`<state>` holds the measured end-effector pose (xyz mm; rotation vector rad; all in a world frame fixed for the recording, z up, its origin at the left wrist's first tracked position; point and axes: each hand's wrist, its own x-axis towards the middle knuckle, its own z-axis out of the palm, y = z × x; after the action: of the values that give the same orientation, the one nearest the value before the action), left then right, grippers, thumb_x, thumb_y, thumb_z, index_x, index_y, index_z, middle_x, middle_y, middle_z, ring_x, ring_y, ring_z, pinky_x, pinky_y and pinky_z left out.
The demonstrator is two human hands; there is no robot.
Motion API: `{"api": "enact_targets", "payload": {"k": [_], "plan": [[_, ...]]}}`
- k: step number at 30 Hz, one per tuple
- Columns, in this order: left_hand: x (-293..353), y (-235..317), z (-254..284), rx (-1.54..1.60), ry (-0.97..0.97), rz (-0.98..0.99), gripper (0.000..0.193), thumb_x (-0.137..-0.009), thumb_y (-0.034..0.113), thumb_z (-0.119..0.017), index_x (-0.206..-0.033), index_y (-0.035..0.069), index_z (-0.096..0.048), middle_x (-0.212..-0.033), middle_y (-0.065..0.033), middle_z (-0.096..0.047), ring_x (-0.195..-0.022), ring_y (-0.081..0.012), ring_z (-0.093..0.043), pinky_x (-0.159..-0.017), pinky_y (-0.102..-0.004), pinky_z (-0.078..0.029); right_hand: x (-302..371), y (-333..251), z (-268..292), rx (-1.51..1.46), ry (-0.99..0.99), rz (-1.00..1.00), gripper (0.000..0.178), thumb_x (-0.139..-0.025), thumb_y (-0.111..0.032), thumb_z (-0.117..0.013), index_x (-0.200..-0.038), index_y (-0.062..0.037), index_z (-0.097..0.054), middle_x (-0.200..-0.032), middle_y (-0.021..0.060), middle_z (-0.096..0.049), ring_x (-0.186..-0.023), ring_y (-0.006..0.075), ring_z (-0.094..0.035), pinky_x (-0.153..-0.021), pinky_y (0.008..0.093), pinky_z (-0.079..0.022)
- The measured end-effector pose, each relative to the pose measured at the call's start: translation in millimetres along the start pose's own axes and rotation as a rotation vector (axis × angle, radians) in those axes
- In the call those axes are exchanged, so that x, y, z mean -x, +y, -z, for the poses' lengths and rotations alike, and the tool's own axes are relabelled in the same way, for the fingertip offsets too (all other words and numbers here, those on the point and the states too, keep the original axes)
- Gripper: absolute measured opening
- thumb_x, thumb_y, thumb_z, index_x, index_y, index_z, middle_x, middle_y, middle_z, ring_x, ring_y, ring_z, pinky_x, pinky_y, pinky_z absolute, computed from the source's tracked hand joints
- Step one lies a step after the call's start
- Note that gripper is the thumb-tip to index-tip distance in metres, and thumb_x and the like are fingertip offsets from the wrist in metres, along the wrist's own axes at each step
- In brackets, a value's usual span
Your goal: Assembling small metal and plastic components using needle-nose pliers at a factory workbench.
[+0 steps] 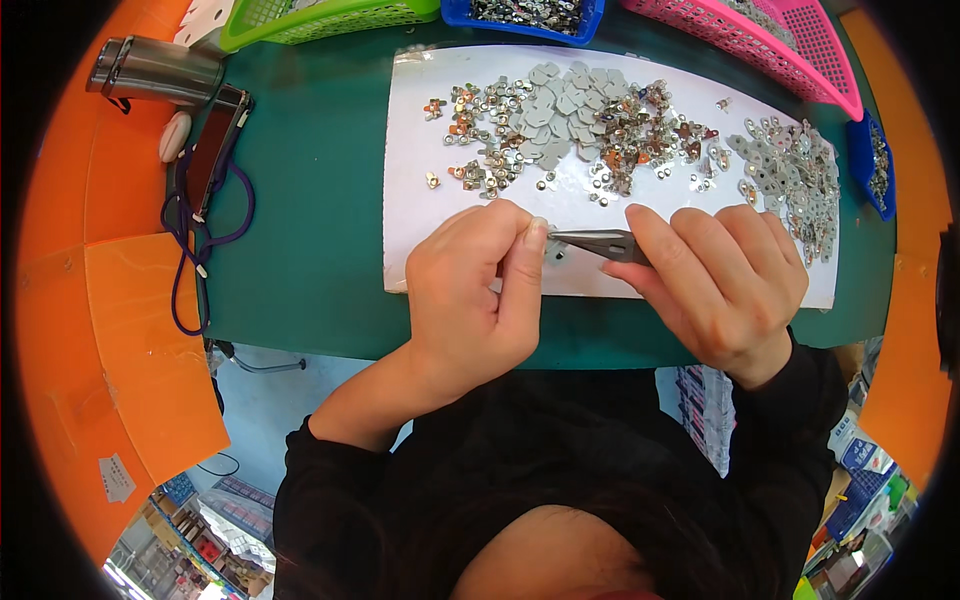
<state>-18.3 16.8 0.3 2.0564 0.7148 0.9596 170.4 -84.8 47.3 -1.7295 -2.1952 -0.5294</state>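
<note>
My right hand (715,275) is closed round a pair of dark pointed tweezers (605,243), whose tips point left. Those tips meet the thumb and forefinger of my left hand (480,285), which is closed in a pinch; what it holds is too small and hidden to name. Just under the tweezer tips shows a small grey piece with a dark dot (556,252). Beyond my hands, flat grey plates (570,105) lie heaped on a white board (430,220). Small metal clips (490,125) and shiny metal fittings (625,150) lie around them.
More grey pieces with metal centres (790,175) are piled at the board's right. Green (330,22), blue (525,28) and pink baskets (840,85) line the back; a small blue tray (870,165) sits right. A steel tumbler (160,70) and a phone with a purple cord (215,150) lie left.
</note>
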Motion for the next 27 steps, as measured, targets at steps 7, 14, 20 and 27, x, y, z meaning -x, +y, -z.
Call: {"api": "enact_targets", "payload": {"k": [7,14,20,27], "plan": [[-3,11,4,0.462,-0.127,0.436,0.017,-0.097,0.004,-0.057,-0.08,0.001,-0.058,-0.062,-0.0021,-0.052,-0.056,-0.0075,-0.046,-0.051,-0.0265,-0.037,-4,8,8,0.196,0.11,0.182,0.024,-0.084,-0.028,-0.07,-0.094,-0.0067,-0.07,-0.074,0.0009,-0.05,-0.064,0.0152,-0.048,-0.053,0.027,-0.035],[-21,-10,18,-0.062,-0.278,-0.214,0.008,-0.082,0.003,-0.067,-0.08,0.008,-0.061,-0.068,-0.0039,-0.057,-0.062,-0.0253,-0.051,-0.054,-0.0328,-0.042,-14,37,18,-0.521,-0.268,-0.118,0.024,-0.071,-0.021,-0.083,-0.083,-0.0049,-0.071,-0.075,0.0082,-0.063,-0.066,0.0276,-0.058,-0.059,0.0369,-0.043],[-30,-11,22,-0.264,-0.358,-0.451,0.016,-0.068,0.006,-0.07,-0.076,0.015,-0.06,-0.067,0.0018,-0.054,-0.065,-0.0193,-0.053,-0.053,-0.0323,-0.043,-32,48,16,-0.635,-0.442,-0.065,0.025,-0.072,-0.021,-0.083,-0.082,-0.0024,-0.069,-0.074,0.0126,-0.064,-0.072,0.0328,-0.062,-0.062,0.0406,-0.046],[-34,-13,23,-0.313,-0.35,-0.481,0.017,-0.066,0.006,-0.07,-0.074,0.015,-0.058,-0.067,0.0024,-0.052,-0.065,-0.0184,-0.053,-0.053,-0.0313,-0.042,-41,50,19,-0.507,-0.345,0.02,0.026,-0.075,-0.026,-0.081,-0.079,-0.0033,-0.069,-0.07,0.0118,-0.063,-0.069,0.033,-0.062,-0.063,0.0405,-0.045]]}}
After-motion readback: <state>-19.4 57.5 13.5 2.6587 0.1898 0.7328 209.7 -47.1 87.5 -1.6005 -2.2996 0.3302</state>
